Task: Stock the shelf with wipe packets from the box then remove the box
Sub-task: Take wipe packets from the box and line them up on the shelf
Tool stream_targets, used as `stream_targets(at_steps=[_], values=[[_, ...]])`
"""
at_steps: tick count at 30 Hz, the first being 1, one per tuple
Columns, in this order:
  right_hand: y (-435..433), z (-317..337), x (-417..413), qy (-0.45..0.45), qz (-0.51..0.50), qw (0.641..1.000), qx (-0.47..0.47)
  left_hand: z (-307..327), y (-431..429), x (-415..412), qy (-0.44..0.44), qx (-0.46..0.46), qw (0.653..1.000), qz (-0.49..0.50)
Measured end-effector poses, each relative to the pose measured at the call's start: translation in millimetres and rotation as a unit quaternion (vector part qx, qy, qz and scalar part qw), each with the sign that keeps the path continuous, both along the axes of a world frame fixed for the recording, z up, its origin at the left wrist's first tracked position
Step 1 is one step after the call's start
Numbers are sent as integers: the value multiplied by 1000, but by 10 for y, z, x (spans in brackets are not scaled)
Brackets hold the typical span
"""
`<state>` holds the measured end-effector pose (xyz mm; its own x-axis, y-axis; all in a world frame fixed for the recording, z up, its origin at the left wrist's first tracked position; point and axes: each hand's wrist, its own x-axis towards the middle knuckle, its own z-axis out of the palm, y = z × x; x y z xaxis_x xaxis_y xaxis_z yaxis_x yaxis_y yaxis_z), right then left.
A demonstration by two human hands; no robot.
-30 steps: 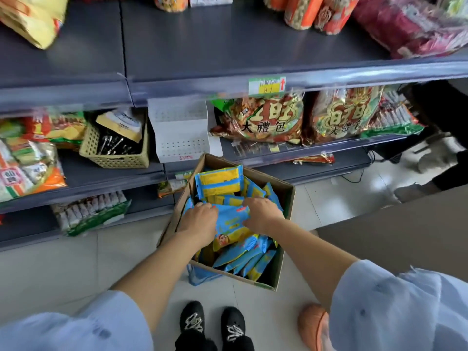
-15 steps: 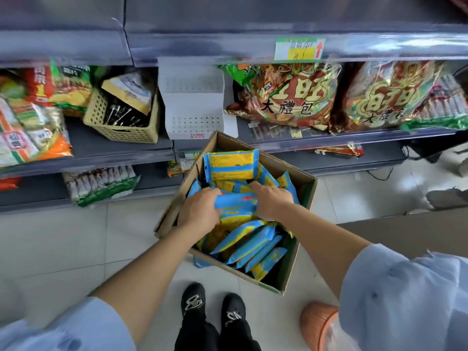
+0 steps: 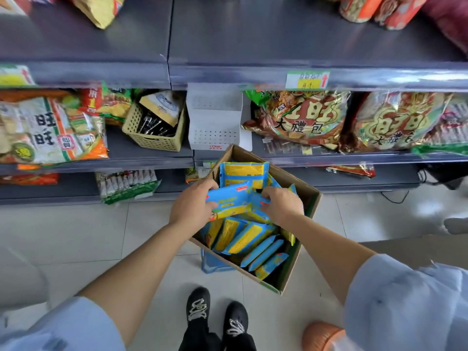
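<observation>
Head view: a grey metal shelf point(image 3: 278, 41) runs in tiers, its upper tier mostly bare and its middle tier crowded with big snack bags point(image 3: 298, 117) and a yellow basket point(image 3: 154, 140). Pale tiled floor point(image 3: 76, 236) lies below. An open cardboard box point(image 3: 307, 196) stands just before the shelf, a blue crate point(image 3: 212, 262) showing under its near corner. Blue-and-yellow packets point(image 3: 243, 239) fill it, many leaning on edge, one upright at the far wall. Just above the box, the left hand point(image 3: 192, 206) and right hand point(image 3: 283, 203) curl round opposite ends of a small stack point(image 3: 228, 201) of them.
</observation>
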<state>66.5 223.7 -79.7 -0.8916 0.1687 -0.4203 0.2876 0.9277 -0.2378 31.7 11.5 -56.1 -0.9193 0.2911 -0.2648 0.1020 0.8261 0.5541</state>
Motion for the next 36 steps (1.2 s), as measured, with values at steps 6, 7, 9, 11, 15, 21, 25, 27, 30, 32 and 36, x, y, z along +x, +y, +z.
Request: stream_targets(at_steps=[6, 7, 9, 11, 15, 21, 25, 27, 30, 32, 36], values=[[11, 755, -97, 80, -29, 996, -27, 647, -135, 7, 39, -3, 999, -1], [2, 877, -113, 92, -31, 995, -32, 762, -176, 7, 47, -7, 999, -2], [-33, 1108, -161, 121, -21, 992, -38, 1001, -264, 5, 64, -12, 998, -4], [-107, 1345, -217, 144, -7, 989, -37, 1236, -363, -8, 84, -15, 996, -4], [-359, 1824, -356, 182, 19, 982, -49, 1706, -615, -23, 104, -14, 994, 7], [-936, 2470, -569, 230, 66, 969, -57, 2341, -1184, -15, 139, -31, 989, 39], [-1413, 2887, -674, 274, 100, 952, -87, 2766, -1673, 24, 160, -23, 986, 50], [-1682, 3102, -711, 295, 118, 943, -97, 2959, -1930, 34, 169, -28, 984, 54], [-2106, 3396, -772, 324, 145, 930, -94, 3219, -2329, 24, 195, -23, 978, 64], [-2389, 3572, -814, 341, 153, 923, -90, 3383, -2589, 21, 209, -15, 976, 65], [-2918, 3867, -909, 368, 165, 911, -91, 3669, -3097, -10, 223, -2, 972, 69]])
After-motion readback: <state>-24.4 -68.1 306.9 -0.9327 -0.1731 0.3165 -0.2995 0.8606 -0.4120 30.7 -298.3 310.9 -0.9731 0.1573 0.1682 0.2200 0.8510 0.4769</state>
